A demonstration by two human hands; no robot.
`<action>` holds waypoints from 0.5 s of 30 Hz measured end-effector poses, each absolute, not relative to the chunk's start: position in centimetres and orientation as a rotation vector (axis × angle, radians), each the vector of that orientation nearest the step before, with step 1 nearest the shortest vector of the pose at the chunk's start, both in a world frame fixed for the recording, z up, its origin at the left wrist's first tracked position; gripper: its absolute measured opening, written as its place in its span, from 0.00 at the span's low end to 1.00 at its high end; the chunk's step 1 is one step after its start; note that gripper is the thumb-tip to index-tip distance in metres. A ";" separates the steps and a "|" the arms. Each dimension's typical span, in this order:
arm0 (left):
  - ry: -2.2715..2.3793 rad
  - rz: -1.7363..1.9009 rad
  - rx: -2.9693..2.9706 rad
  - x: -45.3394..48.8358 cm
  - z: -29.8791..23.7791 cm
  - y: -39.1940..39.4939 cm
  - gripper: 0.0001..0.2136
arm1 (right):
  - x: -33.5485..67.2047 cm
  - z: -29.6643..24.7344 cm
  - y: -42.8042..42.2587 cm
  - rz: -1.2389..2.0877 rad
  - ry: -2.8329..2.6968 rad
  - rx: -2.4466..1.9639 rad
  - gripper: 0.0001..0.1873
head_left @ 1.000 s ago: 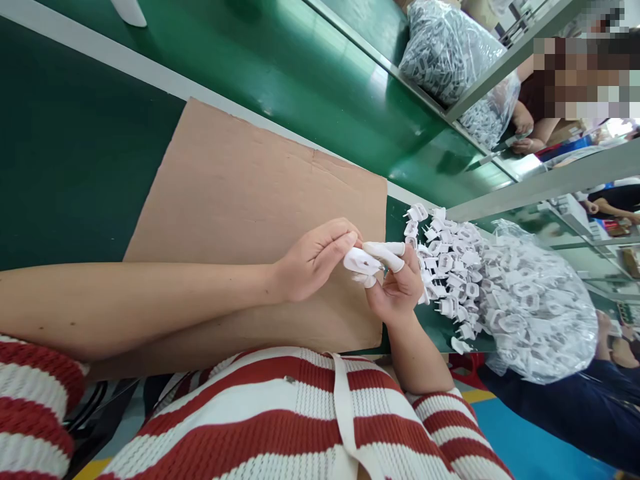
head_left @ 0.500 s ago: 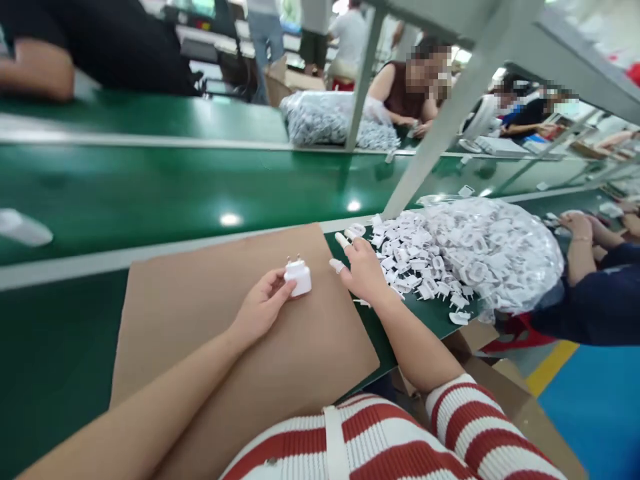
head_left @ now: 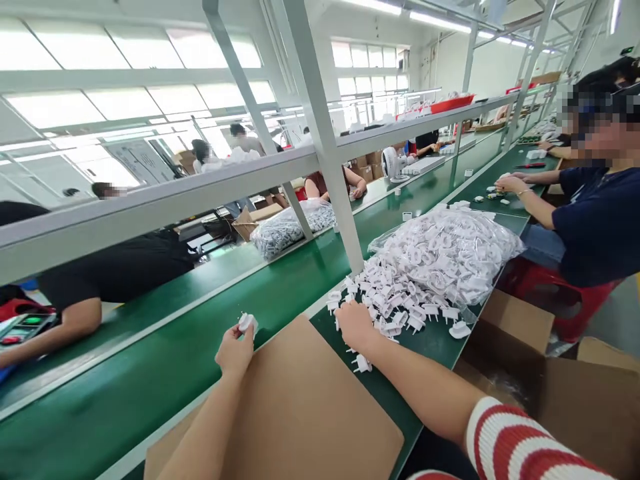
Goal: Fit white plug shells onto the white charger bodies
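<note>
My left hand [head_left: 234, 351] pinches a white charger plug [head_left: 249, 324], its metal pins pointing up, over the edge of the green belt. At the near end of a heap of loose white plug parts [head_left: 387, 290], my right hand [head_left: 356, 327] is reaching in with the back of the hand toward me. Its fingertips are hidden, so whether they grip a part cannot be seen. A few more plug parts [head_left: 362, 363] lie on the green table just below that hand. Beneath my forearms is a brown cardboard sheet [head_left: 310, 400].
A clear bag full of white parts [head_left: 445, 250] lies behind the heap. A slanting metal post [head_left: 333, 153] and a shelf rail [head_left: 240, 190] stand over the green belt [head_left: 195, 353]. At right a co-worker [head_left: 595, 200] sits by open cardboard boxes [head_left: 520, 333].
The view has tilted up and turned to the right. My right hand has moved from beside the heap into its edge, fingers now bent down. My left hand still holds the charger plug, now lifted toward the belt.
</note>
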State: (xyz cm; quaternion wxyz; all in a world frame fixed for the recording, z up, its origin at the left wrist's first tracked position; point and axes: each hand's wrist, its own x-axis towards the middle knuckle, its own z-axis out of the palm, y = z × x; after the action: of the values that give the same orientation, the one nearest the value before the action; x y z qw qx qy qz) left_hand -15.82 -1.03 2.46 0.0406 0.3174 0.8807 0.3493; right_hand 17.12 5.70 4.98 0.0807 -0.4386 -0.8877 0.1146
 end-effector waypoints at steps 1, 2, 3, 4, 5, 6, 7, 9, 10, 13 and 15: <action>2.744 1.020 0.933 -16.4 2.7 -0.7 0.23 | 17.1 4.9 5.7 0.352 -2.646 -1.304 0.15; 2.773 0.974 0.893 -16.8 2.9 -0.5 0.23 | 17.1 4.8 5.8 0.362 -2.638 -1.296 0.15; 2.793 0.936 0.861 -16.9 3.0 -0.4 0.24 | 17.1 4.7 5.8 0.371 -2.628 -1.284 0.14; 2.815 0.913 0.840 -16.9 3.0 -0.4 0.26 | 17.1 4.7 5.9 0.378 -2.617 -1.269 0.14; 2.846 0.905 0.817 -16.7 2.8 -0.5 0.29 | 17.2 4.7 5.9 0.383 -2.603 -1.249 0.14; 2.894 0.911 0.809 -16.2 2.5 -0.7 0.35 | 17.2 4.7 5.9 0.386 -2.586 -1.224 0.15; 2.956 0.924 0.837 -15.7 2.0 -1.1 0.40 | 17.3 4.7 5.8 0.387 -2.567 -1.194 0.16; 3.057 0.913 1.021 -14.1 0.7 -2.1 0.48 | 17.3 4.8 5.4 0.393 -2.530 -1.116 0.19; 3.061 0.852 1.161 -13.1 -0.1 -2.8 0.49 | 17.3 4.8 5.1 0.401 -2.518 -1.074 0.20; 2.840 0.454 1.468 -10.4 -2.0 -5.2 0.47 | 16.8 4.3 3.9 0.451 -2.502 -0.934 0.22; 2.668 0.231 1.510 -9.0 -2.4 -6.5 0.47 | 16.4 3.5 2.9 0.540 -2.477 -0.787 0.24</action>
State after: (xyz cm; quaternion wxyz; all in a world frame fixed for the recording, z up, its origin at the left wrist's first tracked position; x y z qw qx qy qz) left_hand -9.01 -6.52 -2.44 0.0337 0.4909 0.8673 0.0752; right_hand 16.35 2.92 3.49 0.2410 -0.2878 -0.9056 0.1974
